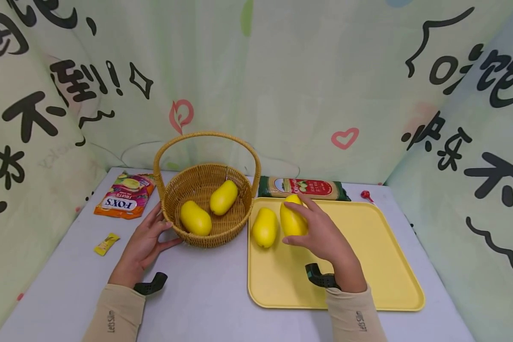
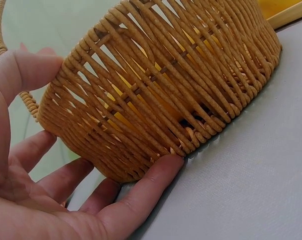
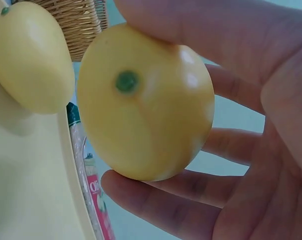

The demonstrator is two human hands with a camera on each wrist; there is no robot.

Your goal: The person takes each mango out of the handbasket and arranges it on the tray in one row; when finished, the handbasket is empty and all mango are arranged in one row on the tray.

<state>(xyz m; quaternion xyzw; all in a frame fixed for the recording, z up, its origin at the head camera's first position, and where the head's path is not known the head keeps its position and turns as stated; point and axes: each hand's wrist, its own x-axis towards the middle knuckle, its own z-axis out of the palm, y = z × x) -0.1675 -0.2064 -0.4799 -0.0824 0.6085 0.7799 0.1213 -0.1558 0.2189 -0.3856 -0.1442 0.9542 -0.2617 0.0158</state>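
Note:
My right hand holds a smooth yellow mango between thumb and fingers, over the left part of the yellow tray. Its green stem spot faces the camera in the right wrist view, where the mango fills the grasp. Just left of it another mango lies on the tray. My left hand grips the left side of the wicker basket. One digit touches its rim and another presses low on the woven wall in the left wrist view. Inside the basket lie two mangoes, one at the front left and one behind.
A red and orange candy bag lies left of the basket, with a small yellow wrapped candy in front of it. Behind the tray are a pasta packet and a red lollipop. The basket's tall handle arches upward. Printed curtains surround the table.

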